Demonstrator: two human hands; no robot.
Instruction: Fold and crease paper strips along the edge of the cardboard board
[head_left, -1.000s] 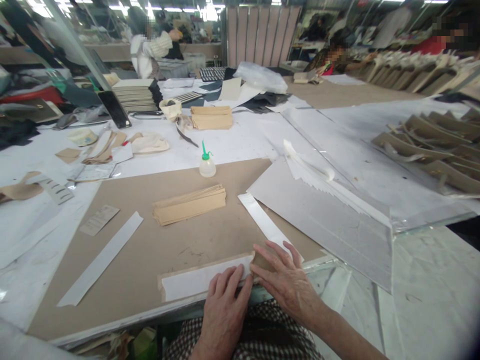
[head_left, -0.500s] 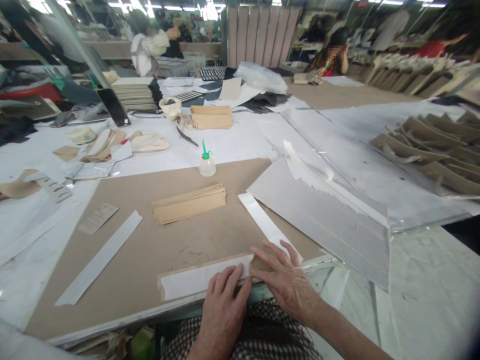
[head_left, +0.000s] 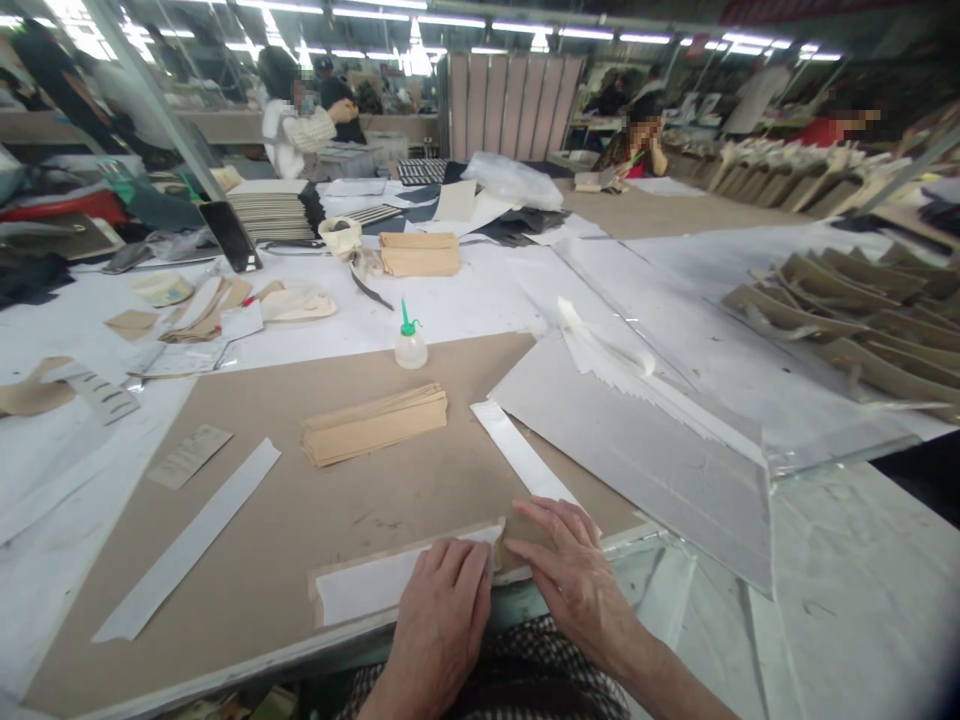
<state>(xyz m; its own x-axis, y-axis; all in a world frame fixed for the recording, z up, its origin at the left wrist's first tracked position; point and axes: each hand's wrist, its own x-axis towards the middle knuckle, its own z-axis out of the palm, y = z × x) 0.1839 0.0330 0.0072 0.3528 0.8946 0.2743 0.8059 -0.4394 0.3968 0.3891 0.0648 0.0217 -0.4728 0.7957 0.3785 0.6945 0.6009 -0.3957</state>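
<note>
At the near edge of the brown board [head_left: 360,490] lies a white paper strip [head_left: 367,585] on a slightly larger tan piece that shows as a border round it. My left hand [head_left: 446,605] rests over the strip's right part, fingers side by side and pressing down, thumb hidden or close against them. Just past the strip's right end is my right hand [head_left: 574,570], open, its fingers stretched toward the tan piece's corner. Another white strip [head_left: 517,450] runs under or behind the right fingers. A stack of tan strips [head_left: 375,425] lies farther back.
A squeeze bottle with a green spout [head_left: 410,345] stands behind the stack. One more white strip [head_left: 195,545] lies left. A grey sheet [head_left: 637,460] bears a fan of white strips at right. Brown curved pieces [head_left: 855,310] pile beyond. A co-worker [head_left: 637,145] sits across the table.
The view has tilted up a little. My left hand has drawn its fingers closer together over the strip's right part. My right fingers have shifted slightly, baring the strip's right end.
</note>
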